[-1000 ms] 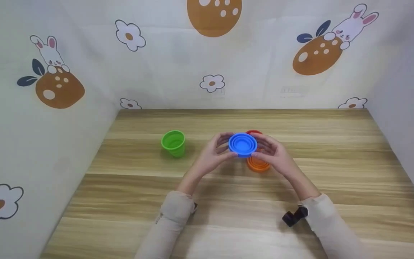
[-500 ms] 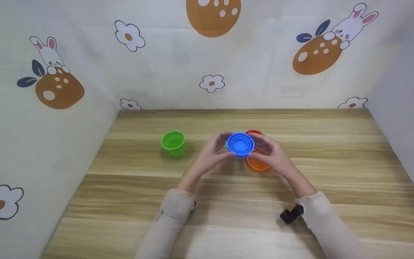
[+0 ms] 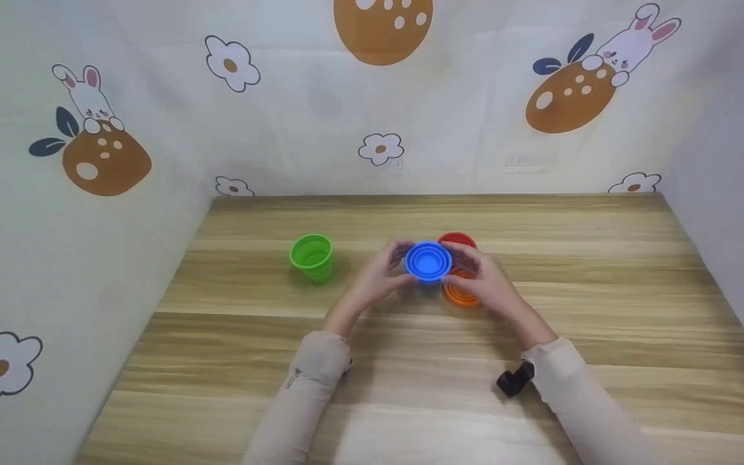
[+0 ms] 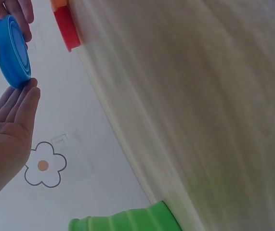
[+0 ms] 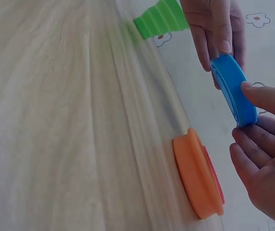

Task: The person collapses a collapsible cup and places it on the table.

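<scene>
A blue collapsible cup (image 3: 428, 261), folded flat into rings, is held between both hands above the table. My left hand (image 3: 377, 279) grips its left side, thumb at the near edge and fingers behind. On the opposite side my right hand (image 3: 489, 279) pinches the rim the same way. Both wrist views show the blue cup (image 4: 13, 52) raised off the wood. Below and behind the right hand lie a flattened orange cup (image 3: 460, 292) and a red cup (image 3: 456, 239), each partly hidden by that hand. A green cup (image 3: 312, 257) stands extended to the left.
The wooden table (image 3: 385, 413) runs back to a white wall cloth (image 3: 307, 129) printed with rabbits and flowers. A wall borders the left side and another the right. A black wrist camera (image 3: 515, 380) sticks out from the right sleeve.
Both hands have shifted slightly left with the blue cup, which is a little lower in the head view. More of the red cup shows. The green cup has stayed put.
</scene>
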Motion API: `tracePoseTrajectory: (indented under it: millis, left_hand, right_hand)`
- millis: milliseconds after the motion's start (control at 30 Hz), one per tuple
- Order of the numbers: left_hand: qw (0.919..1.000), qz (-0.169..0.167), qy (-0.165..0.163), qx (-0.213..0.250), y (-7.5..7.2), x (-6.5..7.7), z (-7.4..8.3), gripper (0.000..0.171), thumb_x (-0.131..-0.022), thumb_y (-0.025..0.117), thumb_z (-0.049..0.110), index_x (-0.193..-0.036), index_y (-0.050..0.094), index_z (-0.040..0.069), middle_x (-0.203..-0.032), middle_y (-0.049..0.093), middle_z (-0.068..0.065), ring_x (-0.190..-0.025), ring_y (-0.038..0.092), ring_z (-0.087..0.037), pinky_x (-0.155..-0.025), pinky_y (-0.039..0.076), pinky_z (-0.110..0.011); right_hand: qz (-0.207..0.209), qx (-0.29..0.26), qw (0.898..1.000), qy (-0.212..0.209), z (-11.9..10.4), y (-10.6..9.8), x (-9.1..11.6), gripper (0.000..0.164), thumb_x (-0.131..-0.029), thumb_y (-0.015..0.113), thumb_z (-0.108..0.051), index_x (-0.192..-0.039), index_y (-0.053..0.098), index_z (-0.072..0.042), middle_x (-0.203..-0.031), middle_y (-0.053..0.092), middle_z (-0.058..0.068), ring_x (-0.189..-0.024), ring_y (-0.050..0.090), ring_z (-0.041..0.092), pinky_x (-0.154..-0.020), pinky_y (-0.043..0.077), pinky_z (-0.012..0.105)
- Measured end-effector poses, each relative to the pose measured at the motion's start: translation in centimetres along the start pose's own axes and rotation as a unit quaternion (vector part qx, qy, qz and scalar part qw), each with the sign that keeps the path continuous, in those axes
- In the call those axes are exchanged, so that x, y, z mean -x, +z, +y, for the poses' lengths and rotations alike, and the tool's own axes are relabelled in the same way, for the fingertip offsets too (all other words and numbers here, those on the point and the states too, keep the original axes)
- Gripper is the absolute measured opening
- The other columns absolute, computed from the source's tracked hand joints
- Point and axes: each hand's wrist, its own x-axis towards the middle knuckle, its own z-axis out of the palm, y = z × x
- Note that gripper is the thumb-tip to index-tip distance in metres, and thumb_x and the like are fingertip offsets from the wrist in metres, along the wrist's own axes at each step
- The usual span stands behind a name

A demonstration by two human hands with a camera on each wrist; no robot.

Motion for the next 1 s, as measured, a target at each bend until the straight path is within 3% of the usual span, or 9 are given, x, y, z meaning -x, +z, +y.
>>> tracePoseTrajectory:
  millis: [267,567,800,1000]
  left_hand:
    - [0.9966,-0.008,-0.035,-0.075,0.0,-0.1,-0.5,0.057,-0.09,0.072,0.007,-0.14,0.045,0.001,-0.148,0.051,-0.018,-0.141,0.046,-0.03,-0.119,0.037,-0.042]
    - [0.9866,-0.009,-0.043,-0.157,0.2,-0.3,-0.9,0.057,-0.089,0.074,0.011,-0.139,0.048,0.003,-0.143,0.056,-0.017,-0.137,0.051,-0.029,-0.118,0.04,-0.042]
    - [0.9702,-0.021,-0.054,-0.235,0.4,-0.3,-1.3,0.058,-0.089,0.075,0.016,-0.139,0.05,0.002,-0.14,0.058,-0.017,-0.133,0.053,-0.031,-0.116,0.04,-0.044]
    - [0.9605,-0.04,-0.069,-0.267,0.6,-0.3,-1.4,0.061,-0.088,0.075,0.017,-0.141,0.05,0.001,-0.14,0.058,-0.018,-0.132,0.054,-0.032,-0.115,0.042,-0.044]
  right_hand:
    - [-0.009,0.048,0.999,0.018,1.1,0.4,-0.5,0.06,-0.087,0.073,-0.001,-0.143,0.049,0.002,-0.145,0.053,0.023,-0.138,0.048,0.038,-0.117,0.037,0.05]
    - [0.003,0.128,0.991,0.033,1.2,1.0,-0.7,0.059,-0.086,0.074,-0.002,-0.141,0.053,-0.002,-0.142,0.057,0.02,-0.135,0.052,0.036,-0.116,0.039,0.051]
    - [0.001,0.209,0.977,0.038,0.9,1.7,-0.7,0.058,-0.085,0.074,-0.002,-0.14,0.055,-0.005,-0.141,0.059,0.018,-0.134,0.051,0.035,-0.117,0.037,0.053]
    - [-0.011,0.243,0.969,0.039,0.9,1.9,-0.6,0.059,-0.083,0.076,-0.003,-0.138,0.056,0.0,-0.14,0.059,0.02,-0.136,0.05,0.038,-0.117,0.036,0.053]
